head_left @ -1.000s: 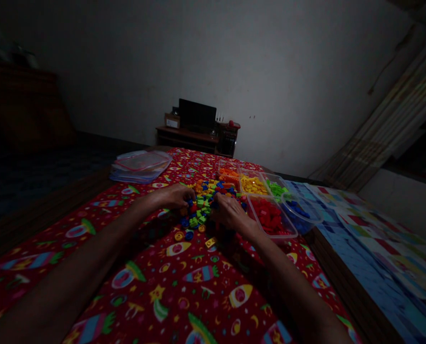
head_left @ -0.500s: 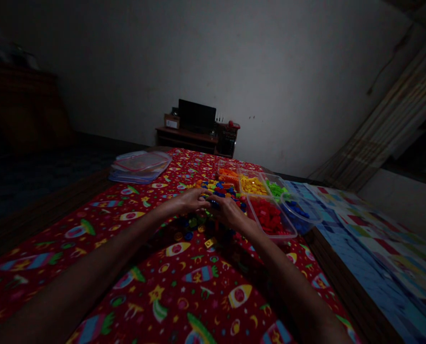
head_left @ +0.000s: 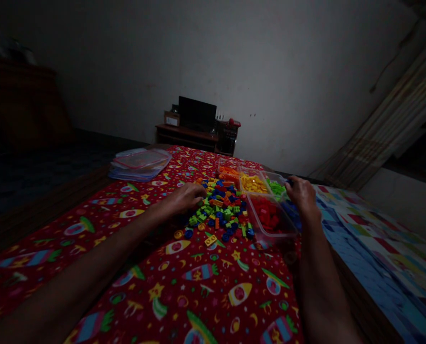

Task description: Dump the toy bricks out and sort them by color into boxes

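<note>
A heap of small mixed-colour toy bricks [head_left: 222, 208] lies on a red cloth printed with rockets [head_left: 184, 277]. My left hand [head_left: 184, 197] rests at the heap's left edge, fingers curled onto the bricks; what it holds is hidden. My right hand [head_left: 301, 193] hovers over the clear tub of blue bricks [head_left: 292, 210], fingers bent downward. Beside it stand clear tubs of red bricks [head_left: 270, 217], green bricks [head_left: 275, 187], yellow bricks [head_left: 252, 183] and orange bricks [head_left: 228, 171].
A stack of clear lids [head_left: 139, 164] lies at the cloth's far left. A blue patterned mat [head_left: 374, 258] covers the surface to the right. A low shelf with a dark screen [head_left: 197, 114] stands by the far wall. The room is dim.
My right hand left the brick heap and swung right, over the blue tub. My left hand stayed at the heap's left edge. The heap is now uncovered.
</note>
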`<state>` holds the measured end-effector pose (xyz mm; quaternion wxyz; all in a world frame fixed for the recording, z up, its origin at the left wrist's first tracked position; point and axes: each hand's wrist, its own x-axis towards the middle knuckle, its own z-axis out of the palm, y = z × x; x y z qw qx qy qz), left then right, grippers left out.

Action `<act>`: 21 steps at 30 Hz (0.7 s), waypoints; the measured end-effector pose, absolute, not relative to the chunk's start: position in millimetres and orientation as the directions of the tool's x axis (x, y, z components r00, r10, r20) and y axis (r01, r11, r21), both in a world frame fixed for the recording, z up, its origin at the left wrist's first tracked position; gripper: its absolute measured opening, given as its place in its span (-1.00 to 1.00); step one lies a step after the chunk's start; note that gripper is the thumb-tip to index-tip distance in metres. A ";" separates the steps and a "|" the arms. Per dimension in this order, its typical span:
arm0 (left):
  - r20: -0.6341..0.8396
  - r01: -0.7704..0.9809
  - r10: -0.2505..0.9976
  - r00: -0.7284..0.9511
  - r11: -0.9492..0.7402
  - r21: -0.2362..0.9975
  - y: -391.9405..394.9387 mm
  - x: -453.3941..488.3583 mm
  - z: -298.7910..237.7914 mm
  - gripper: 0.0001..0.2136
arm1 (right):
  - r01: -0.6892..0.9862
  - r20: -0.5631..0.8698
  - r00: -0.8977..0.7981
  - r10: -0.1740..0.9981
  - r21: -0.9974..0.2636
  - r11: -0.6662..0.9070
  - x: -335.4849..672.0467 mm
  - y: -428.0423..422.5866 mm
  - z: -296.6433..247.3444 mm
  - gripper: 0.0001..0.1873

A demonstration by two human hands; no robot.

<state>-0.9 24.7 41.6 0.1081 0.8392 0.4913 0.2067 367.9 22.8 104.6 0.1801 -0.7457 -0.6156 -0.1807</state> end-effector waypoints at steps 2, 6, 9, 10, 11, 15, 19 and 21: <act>0.307 0.771 0.848 0.432 -0.524 0.362 28.9 -2.3 33.1 -0.71 | 0.971 0.411 0.234 0.881 -0.051 -0.234 385.1 23.1 101.3 -0.61; 0.461 0.732 0.755 0.467 -0.622 0.277 32.4 5.6 20.3 -0.69 | 0.980 0.404 0.200 0.893 -0.083 -0.182 383.6 23.9 100.0 -0.58; 0.437 0.679 0.704 0.560 -0.692 0.245 31.4 18.8 14.9 -0.66 | 0.990 0.498 0.101 0.861 -0.132 -0.039 352.6 23.0 104.6 -0.61; 0.416 0.670 0.700 0.580 -0.701 0.246 30.8 22.8 14.3 -0.66 | 0.988 0.500 0.060 0.864 -0.153 0.020 339.5 22.1 105.7 -0.63; 0.397 0.670 0.706 0.587 -0.698 0.252 30.4 26.1 14.5 -0.66 | 0.982 0.491 -0.001 0.871 -0.166 0.095 326.2 20.8 106.1 -0.65; 0.340 0.743 0.796 0.501 -0.597 0.303 30.4 31.5 21.4 -0.72 | 0.938 0.447 -0.221 0.867 -0.145 0.314 282.6 13.2 99.8 -0.72; 0.269 0.784 0.875 0.403 -0.482 0.392 32.7 29.4 29.9 -0.73 | 0.918 0.362 -0.330 0.872 -0.095 0.386 261.3 6.9 88.9 -0.75; 0.248 0.780 0.898 0.364 -0.440 0.445 33.5 27.8 31.4 -0.71 | 0.906 0.333 -0.369 0.868 -0.078 0.416 256.2 6.0 84.7 -0.76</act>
